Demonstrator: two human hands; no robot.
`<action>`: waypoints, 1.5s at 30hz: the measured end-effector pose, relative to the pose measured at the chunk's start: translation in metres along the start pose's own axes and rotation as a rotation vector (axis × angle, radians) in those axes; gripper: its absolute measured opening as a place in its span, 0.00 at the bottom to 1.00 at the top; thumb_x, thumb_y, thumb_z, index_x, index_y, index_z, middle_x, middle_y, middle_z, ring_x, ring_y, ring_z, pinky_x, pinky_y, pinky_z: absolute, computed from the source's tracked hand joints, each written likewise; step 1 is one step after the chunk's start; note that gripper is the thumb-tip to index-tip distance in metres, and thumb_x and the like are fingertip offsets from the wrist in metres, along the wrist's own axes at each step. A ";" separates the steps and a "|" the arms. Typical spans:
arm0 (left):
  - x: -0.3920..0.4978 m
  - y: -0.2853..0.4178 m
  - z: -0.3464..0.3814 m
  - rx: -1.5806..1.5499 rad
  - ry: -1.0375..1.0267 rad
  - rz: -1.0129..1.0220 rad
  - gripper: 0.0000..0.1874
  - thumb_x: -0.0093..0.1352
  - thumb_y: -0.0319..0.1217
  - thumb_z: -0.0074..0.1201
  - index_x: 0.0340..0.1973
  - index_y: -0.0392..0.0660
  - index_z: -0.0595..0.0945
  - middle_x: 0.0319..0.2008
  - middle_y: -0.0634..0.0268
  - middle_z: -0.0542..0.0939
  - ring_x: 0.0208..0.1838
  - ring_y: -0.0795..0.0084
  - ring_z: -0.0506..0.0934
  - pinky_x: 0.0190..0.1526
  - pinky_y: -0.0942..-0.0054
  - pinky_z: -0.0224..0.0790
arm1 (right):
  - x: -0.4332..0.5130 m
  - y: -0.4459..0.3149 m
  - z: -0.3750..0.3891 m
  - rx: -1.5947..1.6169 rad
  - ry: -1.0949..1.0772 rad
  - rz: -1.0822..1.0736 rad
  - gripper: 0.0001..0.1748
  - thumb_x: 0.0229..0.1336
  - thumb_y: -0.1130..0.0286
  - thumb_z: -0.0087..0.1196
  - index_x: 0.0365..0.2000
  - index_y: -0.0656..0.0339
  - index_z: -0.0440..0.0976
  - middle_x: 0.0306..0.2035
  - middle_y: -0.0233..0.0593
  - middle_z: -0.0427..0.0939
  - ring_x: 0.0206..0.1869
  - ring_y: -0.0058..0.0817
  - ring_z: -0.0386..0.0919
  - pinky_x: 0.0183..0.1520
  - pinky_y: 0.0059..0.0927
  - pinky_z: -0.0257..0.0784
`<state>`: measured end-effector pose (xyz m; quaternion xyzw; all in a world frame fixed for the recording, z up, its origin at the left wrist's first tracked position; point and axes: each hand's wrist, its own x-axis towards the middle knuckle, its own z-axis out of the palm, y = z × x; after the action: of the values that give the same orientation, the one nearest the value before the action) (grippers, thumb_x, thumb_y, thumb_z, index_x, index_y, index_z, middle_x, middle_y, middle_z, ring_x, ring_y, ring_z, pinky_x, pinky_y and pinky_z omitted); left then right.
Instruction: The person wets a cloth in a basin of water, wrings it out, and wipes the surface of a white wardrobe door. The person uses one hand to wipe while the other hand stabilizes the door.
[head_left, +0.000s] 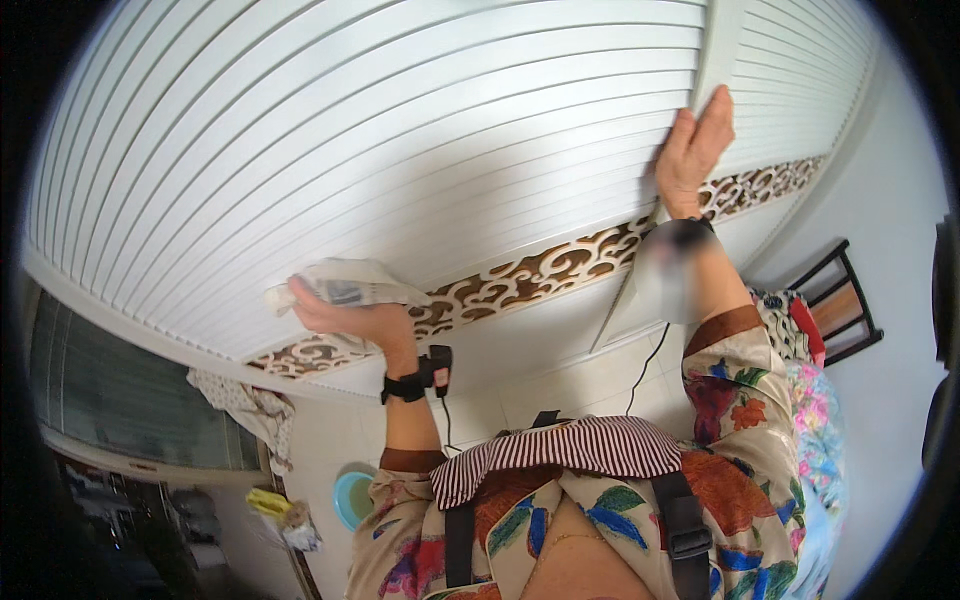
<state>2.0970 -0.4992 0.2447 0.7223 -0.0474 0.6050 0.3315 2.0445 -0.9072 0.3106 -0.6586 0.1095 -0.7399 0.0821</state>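
Observation:
My left hand (337, 315) holds a pale cloth (360, 283) with a dark patch on it, against the lower slats of a white louvred wardrobe door (420, 150). The cloth lies just above the carved scrollwork panel (547, 266), which shows white scrolls on brown. Up at the right, my right hand (694, 142) rests on the door's upright stile (714, 67), with thumb and fingers apart and nothing held. Dark straps with small devices circle both wrists; the area by the right wrist is blurred.
A light blue basin (352, 499) stands on the tiled floor (480, 409) at lower left. Black cables (646, 371) hang from the wrist devices. At right are a dark rack (844, 307) and floral bedding (817, 427). A patterned cloth (251, 412) hangs by a dark glass panel (127, 382).

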 end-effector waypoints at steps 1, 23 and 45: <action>-0.008 0.019 0.007 -0.039 -0.042 0.012 0.46 0.67 0.33 0.65 0.75 0.40 0.56 0.67 0.42 0.57 0.68 0.43 0.60 0.67 0.44 0.55 | -0.001 0.000 0.000 0.021 -0.007 0.002 0.34 0.66 0.73 0.52 0.69 0.73 0.58 0.69 0.63 0.64 0.68 0.58 0.62 0.70 0.51 0.54; -0.114 0.242 0.072 -1.359 -1.317 -0.016 0.29 0.62 0.22 0.64 0.61 0.44 0.81 0.55 0.56 0.82 0.56 0.63 0.80 0.62 0.67 0.69 | -0.069 0.025 -0.142 0.891 -0.402 0.927 0.37 0.71 0.60 0.52 0.74 0.59 0.55 0.73 0.46 0.63 0.75 0.35 0.60 0.77 0.40 0.53; 0.091 -0.009 -0.044 0.004 -0.559 0.514 0.37 0.73 0.38 0.60 0.75 0.47 0.64 0.78 0.49 0.58 0.81 0.44 0.51 0.76 0.43 0.43 | -0.130 0.036 -0.198 1.035 0.054 1.457 0.36 0.65 0.74 0.56 0.70 0.51 0.56 0.61 0.41 0.72 0.57 0.36 0.76 0.59 0.45 0.79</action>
<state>2.0878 -0.4386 0.3256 0.8246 -0.3147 0.4483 0.1419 1.8630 -0.8965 0.1549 -0.2884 0.1549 -0.4761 0.8162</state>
